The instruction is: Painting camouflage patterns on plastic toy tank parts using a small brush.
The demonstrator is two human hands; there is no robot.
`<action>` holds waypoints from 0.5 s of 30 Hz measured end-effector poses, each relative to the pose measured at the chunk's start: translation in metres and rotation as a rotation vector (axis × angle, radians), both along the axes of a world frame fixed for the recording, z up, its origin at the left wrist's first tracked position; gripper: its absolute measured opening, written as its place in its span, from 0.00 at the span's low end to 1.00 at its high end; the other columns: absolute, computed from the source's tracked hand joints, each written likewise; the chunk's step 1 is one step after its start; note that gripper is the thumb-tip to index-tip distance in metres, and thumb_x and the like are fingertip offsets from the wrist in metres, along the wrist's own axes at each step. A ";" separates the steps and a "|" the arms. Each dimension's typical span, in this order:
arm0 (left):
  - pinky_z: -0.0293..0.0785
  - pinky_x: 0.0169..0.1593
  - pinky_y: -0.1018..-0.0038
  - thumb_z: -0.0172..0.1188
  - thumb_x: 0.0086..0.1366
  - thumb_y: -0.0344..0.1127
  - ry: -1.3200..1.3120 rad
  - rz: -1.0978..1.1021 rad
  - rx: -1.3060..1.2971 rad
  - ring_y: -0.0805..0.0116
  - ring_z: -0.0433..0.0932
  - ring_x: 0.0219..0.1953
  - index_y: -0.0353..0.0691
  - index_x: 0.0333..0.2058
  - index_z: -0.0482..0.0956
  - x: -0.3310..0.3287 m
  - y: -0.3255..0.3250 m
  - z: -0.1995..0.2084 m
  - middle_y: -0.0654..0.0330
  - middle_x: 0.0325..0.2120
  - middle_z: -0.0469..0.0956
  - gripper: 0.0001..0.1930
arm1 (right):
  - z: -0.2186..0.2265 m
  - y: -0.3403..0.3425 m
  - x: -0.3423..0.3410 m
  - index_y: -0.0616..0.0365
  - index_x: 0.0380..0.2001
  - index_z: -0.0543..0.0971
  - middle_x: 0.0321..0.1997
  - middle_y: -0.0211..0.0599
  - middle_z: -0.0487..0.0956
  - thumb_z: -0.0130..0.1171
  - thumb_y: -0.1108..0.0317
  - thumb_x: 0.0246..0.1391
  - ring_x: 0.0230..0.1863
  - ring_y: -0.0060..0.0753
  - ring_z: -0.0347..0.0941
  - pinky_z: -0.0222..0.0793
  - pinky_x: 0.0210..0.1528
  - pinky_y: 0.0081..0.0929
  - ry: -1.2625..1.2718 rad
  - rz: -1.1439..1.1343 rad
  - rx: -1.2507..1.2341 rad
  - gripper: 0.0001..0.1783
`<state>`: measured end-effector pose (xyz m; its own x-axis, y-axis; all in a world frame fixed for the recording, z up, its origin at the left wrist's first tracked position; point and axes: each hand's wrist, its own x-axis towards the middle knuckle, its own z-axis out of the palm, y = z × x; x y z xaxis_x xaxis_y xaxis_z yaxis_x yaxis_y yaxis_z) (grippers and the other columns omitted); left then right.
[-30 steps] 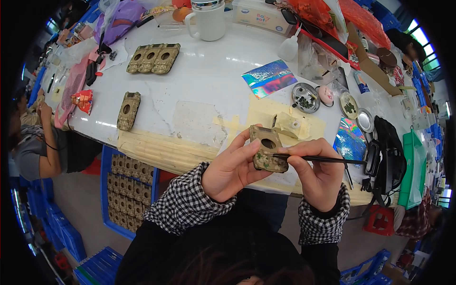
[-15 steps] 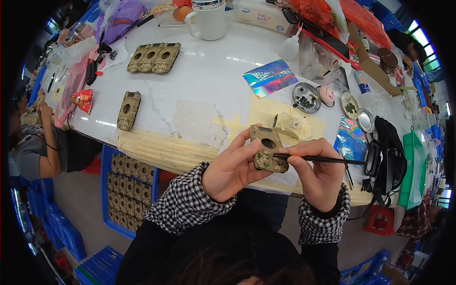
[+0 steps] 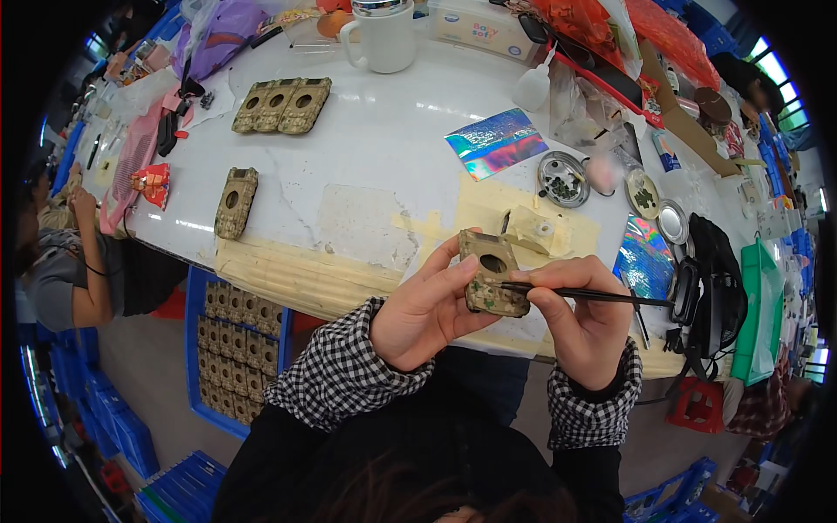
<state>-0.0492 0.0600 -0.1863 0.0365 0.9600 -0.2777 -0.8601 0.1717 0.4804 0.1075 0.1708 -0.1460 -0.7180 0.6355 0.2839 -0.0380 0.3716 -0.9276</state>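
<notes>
My left hand [image 3: 429, 311] grips a camouflage-painted toy tank hull [image 3: 493, 298] by its long side, its round hole facing up. Dark tweezers [image 3: 593, 293] are pinched between the thumb and fingers of my right hand [image 3: 582, 318]. Their tips touch the hull's face just below the hole. Beyond the hull, a yellowish block [image 3: 530, 230] sits on taped paper. A single matching hull [image 3: 235, 204] lies to the left, and a row of three hulls [image 3: 281, 106] stands farther back.
A round metal tin [image 3: 563, 166] and a pale dish [image 3: 643, 179] hold small dark green bits. A white mug [image 3: 386, 39] and a squeeze bottle [image 3: 533, 84] stand far back. Below left, a blue crate [image 3: 193, 383] contains many hulls. A black bag [image 3: 725, 279] lies right; a person [image 3: 74, 261] sits left.
</notes>
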 end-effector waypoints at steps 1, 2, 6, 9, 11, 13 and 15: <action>0.73 0.56 0.71 0.42 0.73 0.44 0.000 0.002 0.001 0.70 0.72 0.55 0.48 0.66 0.49 0.000 0.000 0.000 0.58 0.56 0.67 0.26 | 0.000 0.000 0.000 0.66 0.34 0.80 0.33 0.38 0.81 0.64 0.78 0.50 0.34 0.25 0.76 0.71 0.38 0.20 0.002 0.001 0.000 0.07; 0.73 0.57 0.71 0.42 0.73 0.44 0.000 0.004 0.002 0.70 0.72 0.55 0.48 0.66 0.49 0.000 0.000 0.000 0.59 0.56 0.67 0.26 | 0.000 0.000 0.000 0.66 0.34 0.80 0.33 0.38 0.81 0.64 0.78 0.50 0.34 0.25 0.77 0.71 0.38 0.20 0.004 0.001 -0.001 0.07; 0.74 0.56 0.72 0.42 0.73 0.44 -0.002 0.000 0.000 0.70 0.72 0.55 0.48 0.66 0.49 0.000 0.000 -0.001 0.58 0.56 0.67 0.26 | 0.000 -0.001 0.000 0.66 0.34 0.80 0.33 0.39 0.81 0.64 0.78 0.50 0.34 0.25 0.77 0.71 0.38 0.20 0.005 -0.002 -0.008 0.07; 0.74 0.56 0.72 0.42 0.73 0.44 0.000 -0.003 0.002 0.70 0.72 0.55 0.48 0.66 0.49 -0.001 0.000 -0.001 0.58 0.57 0.66 0.26 | 0.000 0.000 0.000 0.66 0.34 0.80 0.33 0.39 0.81 0.64 0.79 0.50 0.34 0.25 0.77 0.71 0.38 0.20 0.008 -0.008 -0.010 0.07; 0.74 0.56 0.71 0.42 0.73 0.44 0.000 0.000 0.001 0.70 0.72 0.55 0.48 0.66 0.49 -0.001 0.000 -0.002 0.58 0.57 0.66 0.26 | -0.001 0.000 0.000 0.66 0.34 0.80 0.33 0.39 0.81 0.64 0.79 0.50 0.34 0.25 0.77 0.71 0.38 0.20 0.008 -0.006 0.000 0.07; 0.74 0.57 0.71 0.42 0.73 0.44 0.003 0.001 0.001 0.70 0.72 0.56 0.48 0.66 0.49 0.000 0.001 -0.002 0.58 0.57 0.66 0.26 | -0.001 0.001 0.000 0.65 0.34 0.80 0.33 0.38 0.82 0.64 0.78 0.50 0.34 0.25 0.77 0.71 0.38 0.20 0.003 -0.007 0.001 0.07; 0.74 0.57 0.71 0.42 0.73 0.45 0.005 0.001 -0.001 0.70 0.72 0.55 0.48 0.66 0.49 -0.001 0.001 -0.002 0.58 0.57 0.66 0.26 | 0.000 0.001 -0.001 0.65 0.34 0.80 0.33 0.38 0.82 0.64 0.78 0.50 0.34 0.25 0.77 0.71 0.38 0.20 -0.005 -0.007 -0.008 0.07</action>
<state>-0.0498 0.0614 -0.1885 0.0344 0.9596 -0.2792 -0.8575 0.1719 0.4849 0.1069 0.1714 -0.1461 -0.7148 0.6427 0.2758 -0.0311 0.3648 -0.9306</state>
